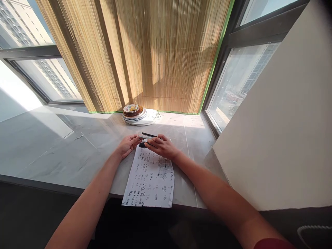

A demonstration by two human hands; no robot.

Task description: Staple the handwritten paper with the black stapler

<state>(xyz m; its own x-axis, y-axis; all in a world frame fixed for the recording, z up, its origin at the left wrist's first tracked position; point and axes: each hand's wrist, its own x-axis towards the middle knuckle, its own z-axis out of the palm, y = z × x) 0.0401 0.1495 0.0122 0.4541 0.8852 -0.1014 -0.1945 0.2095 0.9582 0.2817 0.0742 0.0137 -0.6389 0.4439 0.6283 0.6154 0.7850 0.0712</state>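
A stapler [149,135] with a black top arm, a pale metal middle strip and a black base is held above the paper's far end. Its top arm looks raised from the strip. My right hand [163,147] is wrapped around its right part, hiding much of it. At its left end, the fingers of my left hand [128,145] are pinched together on the metal tip. Whether a small piece is between those fingers is too small to tell. Under the hands lies a white sheet [147,180] covered in handwriting, reaching the near edge of the counter.
A stack of plates [135,117] stands beyond my hands on the grey marbled counter [67,148], by a bamboo blind [160,62]. Windows [233,79] flank the blind. A white wall [280,138] rises close on the right. Sunlight falls across the counter.
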